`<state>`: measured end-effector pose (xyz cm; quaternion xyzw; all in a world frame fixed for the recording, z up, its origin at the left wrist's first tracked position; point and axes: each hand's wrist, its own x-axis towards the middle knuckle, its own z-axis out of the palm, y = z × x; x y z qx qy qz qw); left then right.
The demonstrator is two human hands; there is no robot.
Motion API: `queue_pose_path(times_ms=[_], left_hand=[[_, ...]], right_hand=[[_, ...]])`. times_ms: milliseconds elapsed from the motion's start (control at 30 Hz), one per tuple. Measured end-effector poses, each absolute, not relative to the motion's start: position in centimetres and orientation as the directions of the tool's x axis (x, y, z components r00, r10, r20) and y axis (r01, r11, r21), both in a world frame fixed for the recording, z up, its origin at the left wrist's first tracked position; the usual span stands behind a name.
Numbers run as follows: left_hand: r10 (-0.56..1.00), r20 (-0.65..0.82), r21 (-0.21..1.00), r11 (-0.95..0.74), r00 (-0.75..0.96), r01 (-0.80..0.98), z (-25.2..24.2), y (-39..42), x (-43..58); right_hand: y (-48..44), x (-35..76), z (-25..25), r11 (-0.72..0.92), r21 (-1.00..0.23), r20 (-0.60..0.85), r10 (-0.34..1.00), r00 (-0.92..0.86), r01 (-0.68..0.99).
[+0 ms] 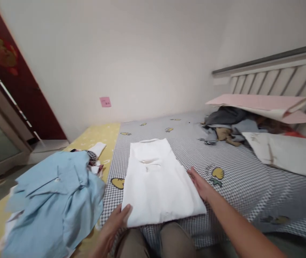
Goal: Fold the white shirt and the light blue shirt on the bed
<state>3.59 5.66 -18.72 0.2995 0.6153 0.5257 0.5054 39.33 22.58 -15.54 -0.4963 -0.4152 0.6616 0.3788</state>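
A folded white shirt (155, 182) lies flat on the grey checked bedsheet (249, 190), its collar end pointing away from me. My left hand (115, 222) rests against the shirt's lower left corner, with the fingers spread and nothing gripped. My right hand (199, 184) lies flat at the shirt's right edge, touching the fold. To the left of the white shirt, a crumpled light blue shirt (56, 204) lies in a loose heap on a yellow mat (99, 138). My knees in khaki trousers (153, 243) show just below the shirt.
Behind the sheet's far right stand a heap of grey and tan clothes (226, 123), a pink folded board (260, 104) and a white pillow (284, 154) against a slatted headboard (273, 77). A wall with a pink note (105, 102) lies beyond the bed.
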Motion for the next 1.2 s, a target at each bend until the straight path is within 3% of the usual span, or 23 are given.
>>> queue_pose_path(times_ms=[200,333,433,533,600,633,733,833,900,1067,1200], left_hand=[[0.863,-0.305,0.948,0.316,-0.403,-0.041,-21.4,7.3,2.5],[0.823,-0.197,0.946,0.303,-0.532,0.118,-21.2,7.0,2.9],[0.759,-0.044,0.929,0.270,-0.649,0.252,-19.2,5.8,3.9],[0.676,0.383,0.715,0.214,-0.629,0.666,-16.2,5.4,5.8],[0.674,0.591,0.460,0.168,-0.442,0.872,-14.5,6.5,7.2],[0.701,0.621,0.366,0.137,-0.351,0.921,-14.0,7.4,7.7],[0.857,0.500,0.183,0.035,-0.124,0.982,-14.4,10.7,8.3],[0.973,0.223,0.161,0.030,-0.066,0.986,-16.2,12.8,7.6],[0.987,0.132,0.171,0.072,-0.095,0.983,-17.2,13.1,7.2],[0.985,0.101,0.174,0.119,-0.138,0.978,-17.7,13.1,6.9],[0.995,-0.032,0.288,0.100,-0.095,0.952,-16.3,14.9,6.2]], right_hand=[[22.7,38.6,-16.4,-0.175,-0.958,-0.156,0.983,0.100,0.225],[22.3,37.7,-15.7,-0.090,-0.901,0.034,0.961,0.276,0.424],[21.5,36.9,-14.6,0.077,-0.800,0.276,0.928,0.251,0.595],[20.9,35.9,-14.1,0.305,-0.556,0.533,0.845,0.049,0.773],[21.0,35.1,-14.3,0.369,-0.447,0.544,0.835,-0.081,0.815],[21.1,34.7,-14.7,0.383,-0.415,0.507,0.850,-0.140,0.825],[22.0,33.8,-16.4,0.393,-0.341,0.296,0.907,-0.300,0.854],[22.7,33.7,-18.3,0.377,-0.295,0.121,0.926,-0.357,0.878],[22.7,33.8,-19.0,0.377,-0.277,0.108,0.926,-0.361,0.884],[22.5,33.6,-19.6,0.393,-0.301,0.169,0.919,-0.357,0.869],[23.8,33.5,-19.0,0.336,-0.497,0.128,0.940,-0.316,0.800]])
